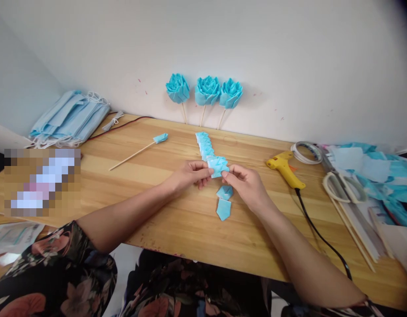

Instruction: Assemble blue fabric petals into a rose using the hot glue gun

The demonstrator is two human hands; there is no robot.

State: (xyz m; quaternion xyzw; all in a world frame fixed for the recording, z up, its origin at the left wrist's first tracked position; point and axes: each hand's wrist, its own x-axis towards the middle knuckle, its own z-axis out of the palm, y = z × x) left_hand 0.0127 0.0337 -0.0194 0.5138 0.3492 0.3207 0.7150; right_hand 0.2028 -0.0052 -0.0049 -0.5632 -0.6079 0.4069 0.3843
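Between my left hand [194, 175] and my right hand [243, 181] is a folded blue fabric petal [218, 167], pinched by the fingertips of both. Just beyond it, a row of overlapping folded petals [204, 144] runs toward the wall, and it touches or nearly touches the held piece. Nearer me lie two loose petals, one a small folded one [224, 192] and the other a pointed one [223, 209]. A thin stick with a small blue bud [160, 138] at its tip rests on the table to the left.
Three blue fabric flowers [207, 90] on sticks lean against the wall. A yellow glue gun [286, 169] with a black cord, tape rolls [305, 152], scissors [345, 188] and blue fabric scraps [371, 165] are at right. Stacked face masks [71, 116] lie back left on the wooden table [177, 229].
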